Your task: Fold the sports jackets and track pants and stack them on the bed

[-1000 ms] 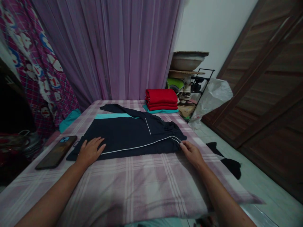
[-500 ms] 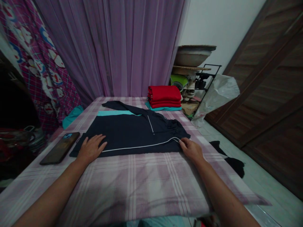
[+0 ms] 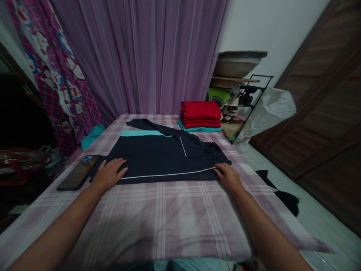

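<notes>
A dark navy jacket (image 3: 152, 156) with white piping and a turquoise band lies folded on the plaid-covered table, one sleeve stretched toward the far left. My left hand (image 3: 109, 174) rests flat on its near left part, fingers spread. At the near right end, my right hand (image 3: 228, 175) has its fingers bent and pressed together on the jacket's edge, by the end of the white piping. The fingertips are partly hidden there. Close to my left hand lies a dark phone (image 3: 77, 175), its camera side up.
Red folded clothes (image 3: 200, 113) are stacked on a turquoise folded piece (image 3: 201, 129) at the table's far right. Purple curtains (image 3: 141, 56) hang behind. Right of the table stand a loaded rack (image 3: 263, 89) and a white plastic bag (image 3: 276, 107); black cloth (image 3: 286, 201) lies on the floor.
The raised loop of piping by my right hand has come down and now runs nearly straight along the jacket. My left hand stays flat. The whole view has shifted slightly.
</notes>
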Motion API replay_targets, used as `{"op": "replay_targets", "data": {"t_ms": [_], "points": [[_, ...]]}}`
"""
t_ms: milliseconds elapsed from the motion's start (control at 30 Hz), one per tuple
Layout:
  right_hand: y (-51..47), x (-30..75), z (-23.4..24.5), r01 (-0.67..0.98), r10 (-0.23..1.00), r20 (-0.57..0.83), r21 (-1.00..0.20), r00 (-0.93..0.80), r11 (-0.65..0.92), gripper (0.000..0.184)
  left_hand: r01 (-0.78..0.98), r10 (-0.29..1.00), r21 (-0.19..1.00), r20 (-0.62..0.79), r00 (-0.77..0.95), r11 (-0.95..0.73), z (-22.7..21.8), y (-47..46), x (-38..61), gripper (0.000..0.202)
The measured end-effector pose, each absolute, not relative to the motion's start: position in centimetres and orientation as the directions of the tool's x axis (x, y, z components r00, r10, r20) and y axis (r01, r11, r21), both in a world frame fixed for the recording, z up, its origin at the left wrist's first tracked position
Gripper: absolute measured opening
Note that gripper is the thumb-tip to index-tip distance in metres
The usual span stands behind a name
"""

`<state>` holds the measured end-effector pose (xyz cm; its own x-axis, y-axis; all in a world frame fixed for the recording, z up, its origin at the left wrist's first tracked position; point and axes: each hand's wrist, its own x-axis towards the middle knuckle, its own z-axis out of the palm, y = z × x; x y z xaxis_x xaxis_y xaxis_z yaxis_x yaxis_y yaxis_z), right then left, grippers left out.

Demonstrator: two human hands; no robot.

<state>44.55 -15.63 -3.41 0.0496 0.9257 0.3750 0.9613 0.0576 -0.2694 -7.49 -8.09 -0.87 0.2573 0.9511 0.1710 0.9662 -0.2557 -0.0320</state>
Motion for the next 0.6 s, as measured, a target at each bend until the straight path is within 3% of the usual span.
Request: {"op": "replay_targets", "data": {"t_ms": [100, 200, 367, 433, 500, 600], "points": [[-16.1, 45.6, -3.7, 0.935, 0.925, 0.379, -0.328, 0.003, 0.131, 0.034, 0.968, 0.952, -0.033, 0.176, 0.249, -0.247, -0.7, -8.4, -7.1, 0.052], [-16.2, 45.5, -2.6, 0.922, 0.882, 0.471, -0.347, 0.012, 0.173, 0.042, 0.971, 0.955, -0.053, 0.174, 0.241, -0.235, -0.2, -9.0, -6.2, 0.050], [-14.3, 39.5, 1.1, 0.934, 0.776, 0.621, -0.205, -0.107, 0.293, 0.045, 0.978, 0.958, -0.003, 0.200, 0.203, -0.207, 1.0, -9.5, -3.3, 0.051], [-13.4, 36.9, 1.2, 0.936, 0.800, 0.558, -0.111, -0.219, 0.333, 0.047, 0.982, 0.966, 0.012, 0.181, 0.185, -0.191, 1.1, -9.4, -2.2, 0.053], [-12.7, 35.7, 0.1, 0.945, 0.868, 0.411, -0.038, -0.281, 0.324, 0.049, 0.985, 0.976, 0.011, 0.135, 0.172, -0.175, 0.8, -9.3, -1.7, 0.056], [-12.3, 36.5, -2.7, 0.968, 0.947, 0.205, 0.000, -0.246, 0.251, 0.052, 0.987, 0.986, 0.029, 0.052, 0.157, -0.159, 0.0, -9.2, -1.8, 0.061]]}}
